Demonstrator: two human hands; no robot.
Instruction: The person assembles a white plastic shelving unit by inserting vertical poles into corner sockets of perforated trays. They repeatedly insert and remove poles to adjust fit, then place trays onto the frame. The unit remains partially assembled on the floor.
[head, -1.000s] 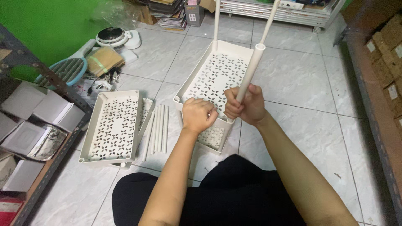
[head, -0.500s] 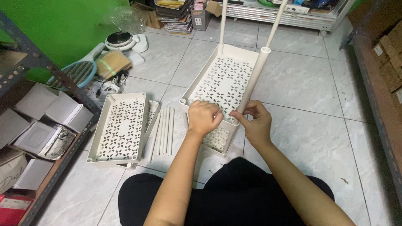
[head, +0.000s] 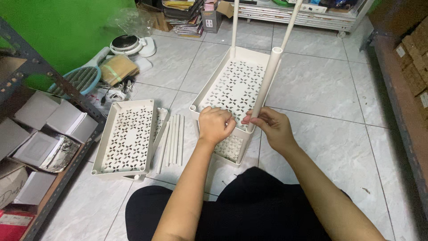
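A cream perforated shelf tray [head: 232, 85] stands on the tiled floor in front of me, with white tubes rising from its far corners. A white plastic tube [head: 267, 82] stands upright at its near right corner. My right hand [head: 273, 128] pinches the base of this tube. My left hand [head: 215, 125] is closed over the tray's near rim right beside that corner. A lower tray [head: 229, 149] shows under my hands.
A second perforated tray [head: 127, 138] lies flat at the left, with several loose white tubes [head: 173, 139] beside it. Open boxes sit on a metal rack [head: 53, 89] at far left. A small fan [head: 125, 44] and an electric swatter [head: 76, 80] lie near the green wall.
My right hand has slid down the tube from a full grip to a pinch at its base. The view has shifted slightly; my left hand stays on the rim.
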